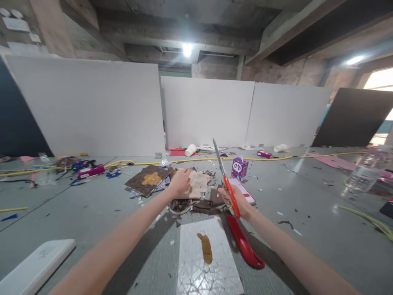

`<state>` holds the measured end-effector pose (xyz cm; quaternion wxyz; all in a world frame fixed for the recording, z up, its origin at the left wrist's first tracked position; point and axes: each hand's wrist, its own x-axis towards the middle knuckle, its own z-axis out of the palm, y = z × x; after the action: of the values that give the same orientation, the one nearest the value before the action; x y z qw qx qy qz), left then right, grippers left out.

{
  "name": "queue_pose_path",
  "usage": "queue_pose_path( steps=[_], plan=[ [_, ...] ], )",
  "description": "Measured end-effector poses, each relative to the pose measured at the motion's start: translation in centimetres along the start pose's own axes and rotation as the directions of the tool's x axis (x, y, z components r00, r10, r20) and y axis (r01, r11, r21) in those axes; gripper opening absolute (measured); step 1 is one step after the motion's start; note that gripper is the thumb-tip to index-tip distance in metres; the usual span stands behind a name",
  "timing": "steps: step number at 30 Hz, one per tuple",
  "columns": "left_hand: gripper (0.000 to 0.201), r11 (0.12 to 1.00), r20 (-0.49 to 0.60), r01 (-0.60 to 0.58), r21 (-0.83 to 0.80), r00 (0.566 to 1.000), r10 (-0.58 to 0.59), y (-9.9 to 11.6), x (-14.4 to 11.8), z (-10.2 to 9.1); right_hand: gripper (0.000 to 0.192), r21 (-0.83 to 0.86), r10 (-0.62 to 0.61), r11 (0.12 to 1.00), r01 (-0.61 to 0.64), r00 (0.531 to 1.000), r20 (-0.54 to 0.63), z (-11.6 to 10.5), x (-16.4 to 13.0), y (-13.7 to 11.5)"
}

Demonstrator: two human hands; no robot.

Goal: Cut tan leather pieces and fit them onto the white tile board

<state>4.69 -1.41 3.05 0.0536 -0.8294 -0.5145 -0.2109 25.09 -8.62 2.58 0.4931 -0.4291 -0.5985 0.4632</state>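
My right hand [238, 199] grips red-handled scissors [226, 183], their blades pointing up and away. A beige sheet of paper [198, 183] lies on a pile of brown patterned sheets, and my left hand [179, 183] rests on it, fingers curled over its left edge. A brown patterned card with a tan shape [148, 179] sits left of that hand. Just in front of me is a silvery patterned sheet [208, 262] with a small tan cut-out [206, 247] on it. A red scissor sheath [245, 245] lies beside that sheet, under my right forearm.
A purple drink carton [240, 167] and a phone [242, 189] lie beyond the scissors. A white flat box [33, 268] is near left, a clear bottle [365, 172] at right. A yellow cable [215, 160] crosses the grey floor before white partition boards [92, 106]. Paper scraps lie scattered.
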Motion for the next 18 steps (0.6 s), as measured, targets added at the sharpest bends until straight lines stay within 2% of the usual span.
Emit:
queue_pose_path(
  steps=[1,3,6,9,18],
  plan=[
    [0.033,1.000,0.010,-0.004,0.014,1.000,0.004,-0.5,1.2,0.6,0.028,0.043,0.004,0.999,-0.006,0.999,0.045,0.0,-0.2,0.0],
    [0.032,0.999,0.034,-0.019,0.035,0.999,0.017,-1.1,2.9,1.9,0.030,0.018,0.022,1.000,-0.024,0.994,0.105,0.0,-0.5,-0.1],
    [0.029,0.996,0.074,-0.070,0.052,0.995,0.066,-1.1,4.3,3.6,0.030,0.010,0.033,0.999,-0.034,0.996,0.088,-0.3,-0.3,-0.1],
    [0.028,0.993,0.088,-0.105,0.060,0.991,0.099,-0.7,4.8,4.6,0.029,0.008,0.040,0.999,-0.041,0.998,0.045,-0.6,0.2,-0.1],
    [0.021,0.993,-0.068,-0.060,0.097,0.995,0.066,-0.3,3.7,3.2,0.032,-0.039,0.113,0.993,-0.109,0.984,0.135,-0.3,-0.1,-0.8]
  ],
)
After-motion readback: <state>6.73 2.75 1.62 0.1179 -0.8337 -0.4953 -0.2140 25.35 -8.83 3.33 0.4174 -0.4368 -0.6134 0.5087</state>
